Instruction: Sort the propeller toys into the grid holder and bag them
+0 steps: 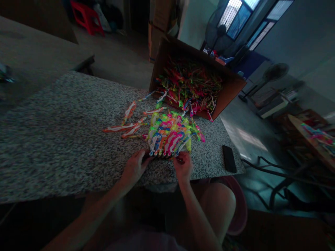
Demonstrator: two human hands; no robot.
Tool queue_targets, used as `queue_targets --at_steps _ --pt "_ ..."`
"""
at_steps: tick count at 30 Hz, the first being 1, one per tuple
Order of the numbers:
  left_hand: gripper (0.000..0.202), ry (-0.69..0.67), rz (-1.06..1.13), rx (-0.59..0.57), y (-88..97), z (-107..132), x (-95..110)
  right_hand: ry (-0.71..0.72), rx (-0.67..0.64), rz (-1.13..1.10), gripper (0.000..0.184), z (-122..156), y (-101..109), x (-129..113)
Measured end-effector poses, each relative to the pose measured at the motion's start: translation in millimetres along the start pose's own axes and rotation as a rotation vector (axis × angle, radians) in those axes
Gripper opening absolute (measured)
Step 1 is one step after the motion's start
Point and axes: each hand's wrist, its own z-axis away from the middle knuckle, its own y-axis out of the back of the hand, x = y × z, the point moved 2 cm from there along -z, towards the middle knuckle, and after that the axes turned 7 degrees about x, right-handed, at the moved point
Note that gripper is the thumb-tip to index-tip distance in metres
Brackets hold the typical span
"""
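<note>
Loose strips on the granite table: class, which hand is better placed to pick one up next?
Probably the left hand: it rests at the near edge of the colourful bundle, on the same side as the loose strips, while the right hand sits further away.

- I see the granite tabletop (pixel 57 139) spreading across my view from 9 to 2 o'clock.
- The stack of plastic strips (pixel 169 134) lies on it, between and touching the left hand (pixel 134 169) and right hand (pixel 183 167).
- Loose strips (pixel 123 127) lie just left of the stack.
- A cardboard box (pixel 230 83) sits behind the stack at 1 o'clock, on the far table edge.
- A phone (pixel 229 159) lies right of the stack, at 3 o'clock.
- A basin (pixel 237 205) stands below the table at 4 o'clock.
- A red stool (pixel 86 17) stands on the floor beyond the table at 11 o'clock.
</note>
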Motion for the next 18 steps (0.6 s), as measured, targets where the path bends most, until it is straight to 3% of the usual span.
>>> queue_targets --at_steps 5,11,18 --pt "0.022 0.003 0.008 -0.005 -2.3 0 -4 0.012 0.036 0.081 0.02 5 -12 1" --pt "0.026 0.038 0.007 -0.003 -2.2 0 -4 0.11 0.121 0.084 0.015 12 -10 7" --pt "0.029 0.052 -0.011 0.0 -0.3 -1 -1 0.184 0.027 0.35 0.008 8 -16 0"
